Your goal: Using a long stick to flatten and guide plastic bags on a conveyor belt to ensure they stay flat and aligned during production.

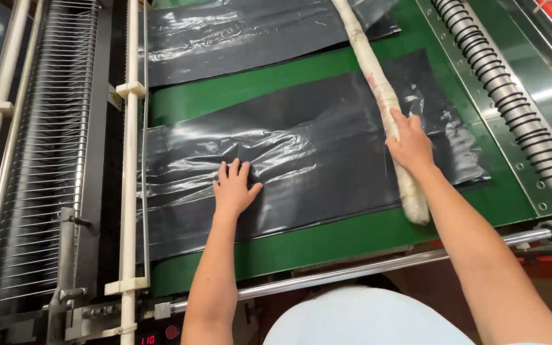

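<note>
Left hand (pixel 234 190): grip wide, fingers spread, palm pressed flat on the near black plastic sheet (pixel 301 160), holding nothing; judged to pin the film down and keep it smooth. Right hand (pixel 410 145): grip narrow, fingers curled over the long white padded roll (pixel 388 105), resting on it rather than lifting it. The roll lies slantwise across the right part of the sheet, from the far middle to the near right, its near end (pixel 416 207) just past the sheet's edge on the green belt (pixel 225 96); judged to serve as a weight or presser so the thin film stays put. The sheet is wrinkled and glossy between the hands, flatter towards the near edge. A second black sheet (pixel 237 35) lies farther away, apart from the first, with a strip of belt between. Right of the belt: a metal plate with a roller wound in black rings (pixel 512 102). Left: white rails (pixel 129 160) and a rack of fine wires (pixel 49 160). Near edge: a steel bar (pixel 378 268). No containers in view.
</note>
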